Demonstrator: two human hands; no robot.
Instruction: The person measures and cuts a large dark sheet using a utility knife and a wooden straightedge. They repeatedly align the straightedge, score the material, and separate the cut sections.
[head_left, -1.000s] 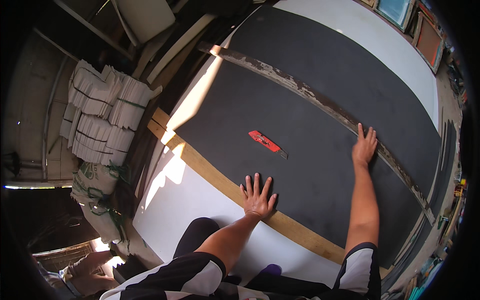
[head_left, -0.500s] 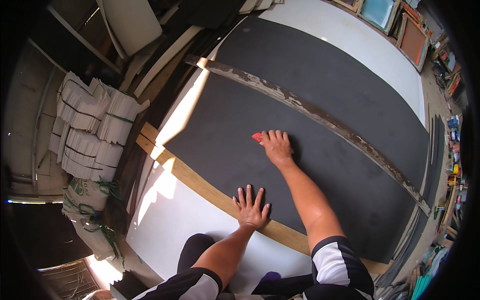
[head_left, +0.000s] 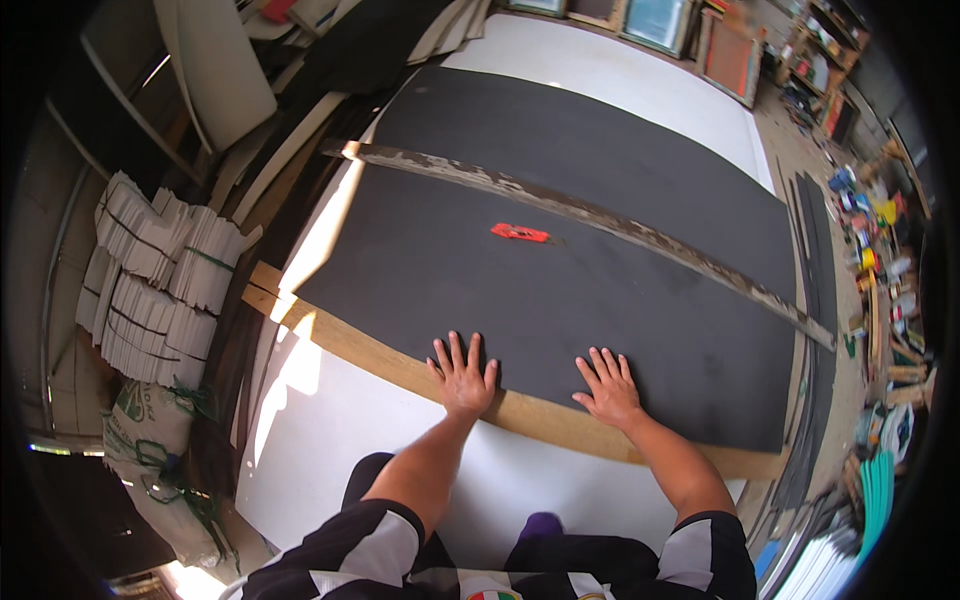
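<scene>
A large dark grey sheet (head_left: 450,270) lies flat in front of me over a white board. Along its near edge runs a pale wooden strip (head_left: 540,415). My left hand (head_left: 464,378) rests with fingers spread where the sheet meets the strip. Flat on the sheet's near part, further right, lies my right hand (head_left: 608,390), fingers apart and holding nothing. A red utility knife (head_left: 521,233) lies on the sheet beyond both hands, touched by neither. Past the knife, a long worn bar with flaking paint (head_left: 590,212) crosses the sheet at a slant.
The white board (head_left: 340,440) shows under my knees and at the far end. Tied bundles of white strips (head_left: 160,270) and a sack (head_left: 150,425) stand at the left. Framed panels (head_left: 655,22) lean at the back; cluttered tools and jars (head_left: 885,260) line the right.
My right hand has let go of the red utility knife, leaving it on the sheet, and has come back toward me, now lying flat. The left hand stays by the strip. The view has shifted.
</scene>
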